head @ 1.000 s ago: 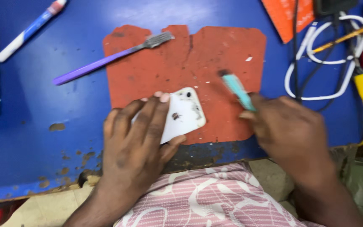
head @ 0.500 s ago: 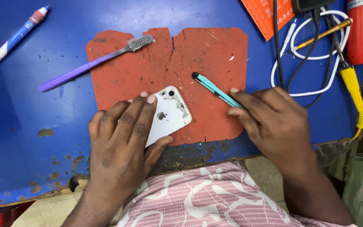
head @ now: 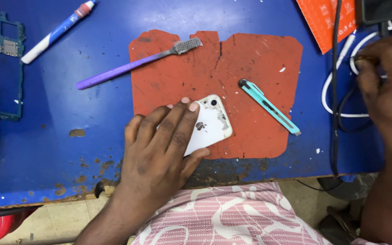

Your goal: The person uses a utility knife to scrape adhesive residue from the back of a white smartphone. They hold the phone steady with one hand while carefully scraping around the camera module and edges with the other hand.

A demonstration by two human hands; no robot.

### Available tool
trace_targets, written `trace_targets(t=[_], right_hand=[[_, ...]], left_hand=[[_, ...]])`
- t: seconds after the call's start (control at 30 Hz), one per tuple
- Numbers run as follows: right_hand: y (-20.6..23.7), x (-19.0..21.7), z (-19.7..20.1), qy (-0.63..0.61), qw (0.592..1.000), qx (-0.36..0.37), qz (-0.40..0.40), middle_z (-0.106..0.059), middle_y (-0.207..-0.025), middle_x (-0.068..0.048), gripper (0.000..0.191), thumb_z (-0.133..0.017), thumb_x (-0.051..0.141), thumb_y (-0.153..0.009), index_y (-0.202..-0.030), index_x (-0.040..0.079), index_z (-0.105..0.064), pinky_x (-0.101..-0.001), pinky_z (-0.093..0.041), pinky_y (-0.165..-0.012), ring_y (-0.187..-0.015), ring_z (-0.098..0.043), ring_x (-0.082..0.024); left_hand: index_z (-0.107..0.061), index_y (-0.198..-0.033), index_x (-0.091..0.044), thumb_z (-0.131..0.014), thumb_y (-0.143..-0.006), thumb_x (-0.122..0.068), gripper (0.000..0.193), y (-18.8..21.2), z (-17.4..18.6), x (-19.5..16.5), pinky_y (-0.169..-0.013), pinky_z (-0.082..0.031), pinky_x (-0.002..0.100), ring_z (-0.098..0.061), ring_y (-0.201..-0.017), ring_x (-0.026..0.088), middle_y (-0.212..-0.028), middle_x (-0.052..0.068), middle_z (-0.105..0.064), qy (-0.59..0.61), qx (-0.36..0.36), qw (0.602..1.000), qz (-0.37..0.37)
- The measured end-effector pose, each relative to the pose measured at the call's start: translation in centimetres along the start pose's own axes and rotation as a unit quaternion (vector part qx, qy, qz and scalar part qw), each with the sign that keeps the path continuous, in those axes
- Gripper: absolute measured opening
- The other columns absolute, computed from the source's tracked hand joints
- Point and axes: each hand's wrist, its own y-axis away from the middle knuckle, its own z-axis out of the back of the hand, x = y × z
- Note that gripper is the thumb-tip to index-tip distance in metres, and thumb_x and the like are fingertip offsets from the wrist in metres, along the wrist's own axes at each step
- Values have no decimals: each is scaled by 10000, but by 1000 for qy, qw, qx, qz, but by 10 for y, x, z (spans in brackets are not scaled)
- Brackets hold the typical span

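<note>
- Our left hand (head: 159, 149) lies flat over the white phone (head: 209, 127), fingers spread and pressing, seemingly to pin it face down on the red mat (head: 250, 68).
- Our right hand (head: 386, 86) is at the white cables (head: 341, 95) by the bench's edge, fingers curled; whether they grip anything, we cannot tell.
- The teal knife (head: 268, 106) lies loose on the mat, near the phone.
- The purple brush (head: 132, 66) rests half off the mat, within reach.

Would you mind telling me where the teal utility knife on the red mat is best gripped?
Grip the teal utility knife around the middle of its handle, coming from above. It lies flat and diagonal on the red mat, free on both long sides; its blade tip points lower right, so fingers are safer clear of that end.
</note>
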Motion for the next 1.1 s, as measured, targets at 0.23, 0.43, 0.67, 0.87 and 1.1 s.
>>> trace_targets(t=[0.23, 0.43, 0.67, 0.87, 1.1], right_hand=[[-2, -17, -18, -66, 995, -47, -50, -705, -1059, -141, 223, -727, -11, -1001, -1189, -18, -608, -271, -583, -736, -876, -695, -193], [22, 65, 4, -289, 938, -87, -171, -726, -1008, -117, 297, -725, 20, -950, -1206, -14, -578, -250, -589, -690, -827, -716, -154], [32, 184, 2, -336, 929, 95, -123, -754, -893, -63, 319, -775, 49, -886, -1174, 3, -647, -208, -569, -554, -681, -725, -73], [18, 196, 5, -221, 967, 103, -76, -655, -681, -52, 380, -831, 67, -859, -1228, 26, -750, -281, -447, -429, -478, -572, -66], [12, 200, 7, -231, 966, 94, -65, -707, -758, -85, 204, -771, 6, -870, -1070, -12, -735, -240, -535, -453, -564, -685, -80]], left_hand=[[-436, -1495, 3, -745, -944, -407, 753, 1, 1, -1, -999, -368, 519, -521, -1258, 319, -1447, 186, -537, 23, 1, 1000, -6], [-432, -1498, -2, -728, -964, -397, 728, 0, 6, -3, -1001, -395, 500, -551, -1265, 307, -1456, 167, -550, 34, -5, 999, -2], [-549, -1410, 33, -726, -936, -430, 685, -4, 9, -8, -957, -429, 485, -565, -1193, 309, -1347, 165, -571, -4, 16, 1000, 6], [-571, -1406, 49, -720, -935, -472, 718, -5, 7, -10, -902, -432, 458, -568, -1132, 300, -1273, 159, -574, 0, 16, 1000, 11], [-585, -1390, 66, -680, -966, -450, 674, -5, 5, -10, -913, -437, 447, -578, -1139, 283, -1278, 157, -596, -7, 13, 1000, -2]])
